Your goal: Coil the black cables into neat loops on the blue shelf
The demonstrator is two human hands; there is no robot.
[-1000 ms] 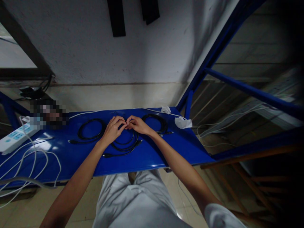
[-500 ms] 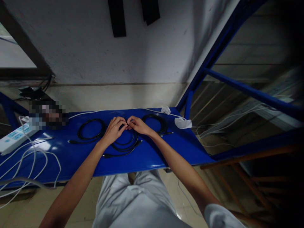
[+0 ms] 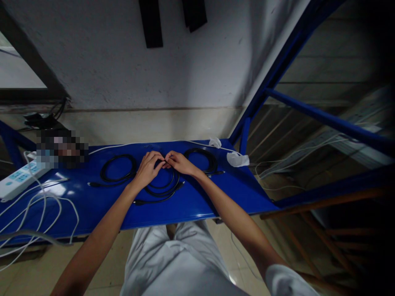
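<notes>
- Pinching at the far side of the middle coil (image 3: 162,195) of black cable, both hands work close together, the left hand (image 3: 150,167) and the right hand (image 3: 179,162) nearly fingertip to fingertip
- Each of the two is closed in a small grip there; from where I stand it looks like the coil's far side is between the fingers, though whether they also have a thin tie I cannot tell
- That middle coil lies on the blue tabletop (image 3: 191,197) straight in front of the person, its near loops resting flat and its two plug ends sticking out loose, one toward the near edge, one toward the right
- As for progress, I would judge the winding of this one done, since its loops already sit in a round; the far side looks unfinished, with fingers busy on it
- The left coil (image 3: 114,180) and the right coil (image 3: 212,162) lie one to either side, already looped, with no fingers on them; whether either is fastened I cannot make out
</notes>
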